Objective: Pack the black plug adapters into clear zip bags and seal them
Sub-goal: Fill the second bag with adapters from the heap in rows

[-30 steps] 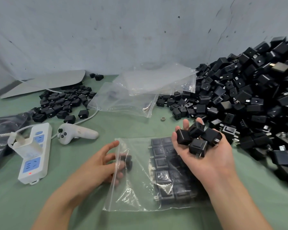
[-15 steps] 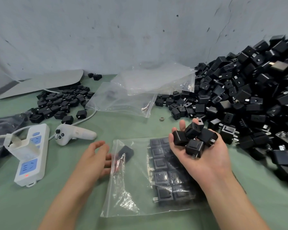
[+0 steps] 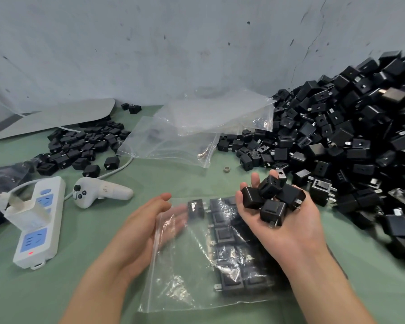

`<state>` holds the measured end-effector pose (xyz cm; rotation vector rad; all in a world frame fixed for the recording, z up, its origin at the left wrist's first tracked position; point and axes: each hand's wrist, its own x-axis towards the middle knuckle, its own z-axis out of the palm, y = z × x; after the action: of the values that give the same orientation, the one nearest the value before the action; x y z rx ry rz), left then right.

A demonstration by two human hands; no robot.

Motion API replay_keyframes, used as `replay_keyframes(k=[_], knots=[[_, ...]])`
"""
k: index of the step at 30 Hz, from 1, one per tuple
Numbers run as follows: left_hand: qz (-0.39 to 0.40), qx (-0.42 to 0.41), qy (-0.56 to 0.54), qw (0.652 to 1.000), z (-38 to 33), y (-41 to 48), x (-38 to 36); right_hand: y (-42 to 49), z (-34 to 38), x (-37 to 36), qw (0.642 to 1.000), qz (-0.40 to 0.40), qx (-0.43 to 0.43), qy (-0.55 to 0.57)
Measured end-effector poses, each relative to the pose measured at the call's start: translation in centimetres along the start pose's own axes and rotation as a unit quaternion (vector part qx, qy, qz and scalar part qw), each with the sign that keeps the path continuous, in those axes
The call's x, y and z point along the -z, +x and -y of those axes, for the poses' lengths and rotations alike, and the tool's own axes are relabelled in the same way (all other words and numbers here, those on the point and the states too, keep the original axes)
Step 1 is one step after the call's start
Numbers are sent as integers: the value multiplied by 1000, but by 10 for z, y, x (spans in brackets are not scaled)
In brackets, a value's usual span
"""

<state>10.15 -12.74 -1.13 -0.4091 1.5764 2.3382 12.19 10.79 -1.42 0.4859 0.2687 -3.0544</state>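
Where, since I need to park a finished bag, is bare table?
Bare green table lies between the power strip and the left hand, and between the controller and the empty bags. The right is crowded by the adapter pile.

Adapter pile [image 3: 360,136] right of zip bag [image 3: 185,277]; power strip [image 3: 40,225] left.

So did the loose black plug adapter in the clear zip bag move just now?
Yes. The loose black plug adapter slid right and away from the person, now close beside the packed adapter rows in the clear zip bag.
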Motion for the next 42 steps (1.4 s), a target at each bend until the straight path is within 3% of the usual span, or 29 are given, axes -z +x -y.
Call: replay_keyframes(k=[10, 13, 14, 15, 17, 18, 19, 22, 24, 31, 36, 39, 42], knots=[[-2, -4, 7, 1000, 2, 3, -7, 0, -2, 2, 1000, -4, -6, -7], [-50, -28, 22, 998, -4, -2, -4, -2, -2, 1, 1000, -4, -10, -5], [-88, -54, 71, 992, -5, -3, -2, -2, -3, 1, 1000, -3, -12, -4], [-140, -98, 164, 971, -5, -4, 1, -3, -4, 1, 1000, -1, -15, -2], [-232, -233, 369, 869, -5, -9, 4, -4, -6, 1, 1000, 3, -22, 4], [-237, -298, 413, 827, -6, -14, 0, -5, -8, 1, 1000, 5, -24, 8], [-213, -337, 420, 815, -6, -19, -7, -5, -9, 2, 1000, 7, -26, 11], [-76, -315, 362, 874, 3, -30, -37, -6, -16, 0, 999, 23, -34, 9], [-30, -293, 378, 877, 15, -31, -53, -6, -21, -2, 999, 35, -38, -7], [-41, -295, 452, 841, 40, -30, -75, -8, -31, -5, 997, 39, -66, -19], [-28, -283, 393, 874, 32, -36, -67, -6, -29, -8, 998, 33, -57, -10], [-110, -289, 378, 873, 11, -38, -34, -6, -27, -8, 998, 18, -52, -3], [-237, -235, 458, 824, -3, -42, 17, -6, -24, -5, 999, 4, -37, 14]])
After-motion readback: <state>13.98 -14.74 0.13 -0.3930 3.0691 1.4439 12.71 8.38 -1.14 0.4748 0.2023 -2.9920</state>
